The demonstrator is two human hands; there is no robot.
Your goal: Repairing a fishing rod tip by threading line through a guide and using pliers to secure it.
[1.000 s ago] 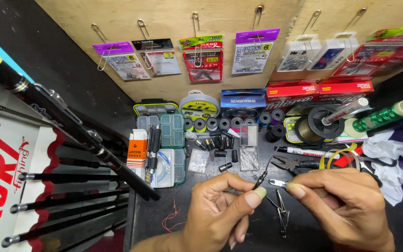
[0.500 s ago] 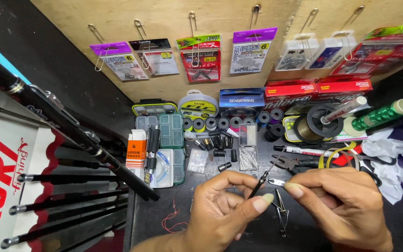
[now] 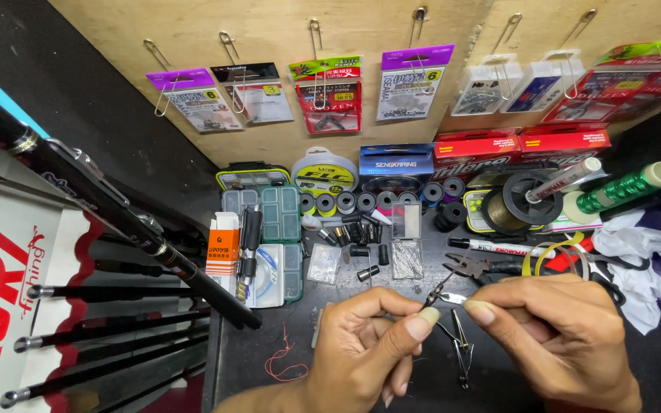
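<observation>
My left hand [image 3: 369, 348] and my right hand [image 3: 556, 336] meet low in the head view over a black work surface [image 3: 254, 359]. Both pinch one small metal fishing-rod line guide [image 3: 439, 294], a thin dark wire piece between the fingertips. The left thumb and forefinger grip its lower end, the right thumb and forefinger its shiny foot. Under the hands lie metal tweezers [image 3: 462, 352] with splayed tips. A loose piece of red thread [image 3: 284, 363] lies to the left of my left hand.
Clear tackle boxes [image 3: 281, 229], thread spools [image 3: 376, 203], line spools [image 3: 518, 199], a green thread roll [image 3: 625, 187], pliers [image 3: 483, 268] and a marker [image 3: 499, 246] crowd the surface. Packets [image 3: 323, 95] hang on a wooden board. Dark rod blanks [image 3: 124, 222] lean at the left.
The small guide has turned slightly between my fingertips, now more upright. Both hands stay in nearly the same place.
</observation>
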